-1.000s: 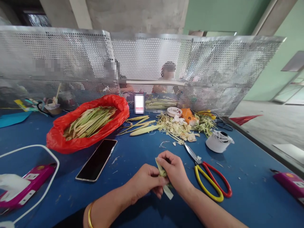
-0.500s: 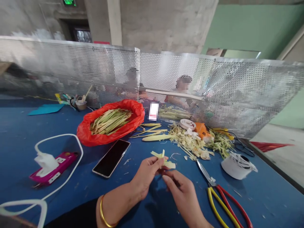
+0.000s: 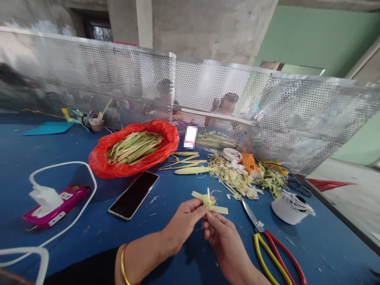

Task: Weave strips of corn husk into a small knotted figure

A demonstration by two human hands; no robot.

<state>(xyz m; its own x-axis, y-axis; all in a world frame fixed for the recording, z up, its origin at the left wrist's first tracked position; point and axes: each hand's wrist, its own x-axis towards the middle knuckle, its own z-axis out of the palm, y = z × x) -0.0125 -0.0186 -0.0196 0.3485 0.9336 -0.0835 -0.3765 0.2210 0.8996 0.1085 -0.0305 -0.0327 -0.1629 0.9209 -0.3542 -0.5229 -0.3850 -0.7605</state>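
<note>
Pale green leaf strips (image 3: pixel 221 209) cross each other at a small folded piece held above the blue table. My left hand (image 3: pixel 185 221) pinches this piece between thumb and fingers, from the left. My right hand (image 3: pixel 224 237) has its thumb and fingers pressed together at the lower edge of the piece, close against the left fingertips. Something pinkish shows behind the strips, too small to make out. To the right of my right hand lie scissors (image 3: pixel 263 233) with one yellow and one red handle, blades pointing away from me.
A red plastic bag (image 3: pixel 101 168) of long leaves stands at left, with a phone (image 3: pixel 133 196) before it. Farther left is a purple power strip (image 3: pixel 56 208). Leaf scraps (image 3: pixel 234 176), a white roll (image 3: pixel 291 208) and a perforated metal screen (image 3: pixel 208 87) lie beyond; people sit behind it.
My right hand has come up to the folded piece, its fingertips now meeting the left ones. The piece has turned, its strips spreading wider. The view has shifted slightly.
</note>
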